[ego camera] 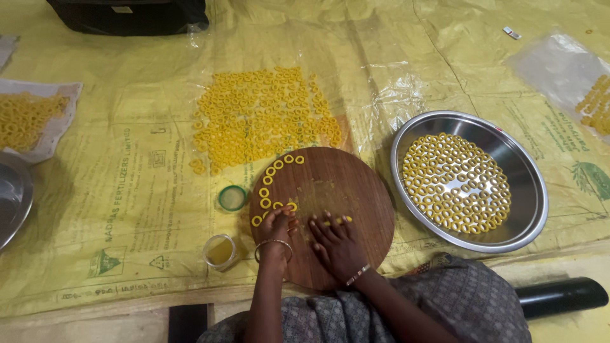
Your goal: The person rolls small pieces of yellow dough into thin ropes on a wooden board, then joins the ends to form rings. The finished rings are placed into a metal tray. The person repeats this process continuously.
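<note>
A round brown wooden board [346, 184] lies in front of me, with several small yellow dough rings [274, 171] set along its left rim. My left hand [277, 227] rests on the board's left edge, its fingertips pinched on a yellow ring. Flat on the board beside it lies my right hand [337, 242], fingers spread over a thin yellow strip of dough [340, 220]. Both wrists wear bangles.
A large patch of yellow rings [260, 117] dries on the yellow plastic sheet [127, 190] beyond the board. At right, a steel pan [530, 190] holds several rings. Left of the board stand a green-rimmed lid [232, 197] and a small jar [220, 251]. More rings lie at far left [25, 117] and far right [597, 101].
</note>
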